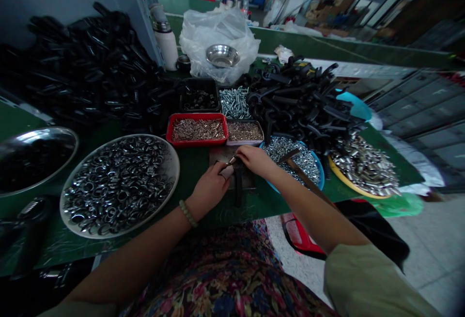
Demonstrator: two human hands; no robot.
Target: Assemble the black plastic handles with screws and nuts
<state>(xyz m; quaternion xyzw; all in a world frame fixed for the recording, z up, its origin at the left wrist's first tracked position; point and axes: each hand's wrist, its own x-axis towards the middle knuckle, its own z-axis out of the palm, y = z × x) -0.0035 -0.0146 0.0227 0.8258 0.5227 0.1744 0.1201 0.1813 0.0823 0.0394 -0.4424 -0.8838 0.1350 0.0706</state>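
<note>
At the left hand, a metal piece gleams.

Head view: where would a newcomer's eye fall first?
Probably on the bright red tray of small pins, near the middle, just beyond where the left hand and right hand meet at a small metal piece. Next, perhaps, the round tray of shiny rings at left, and the big pile of black parts beyond it.
</note>
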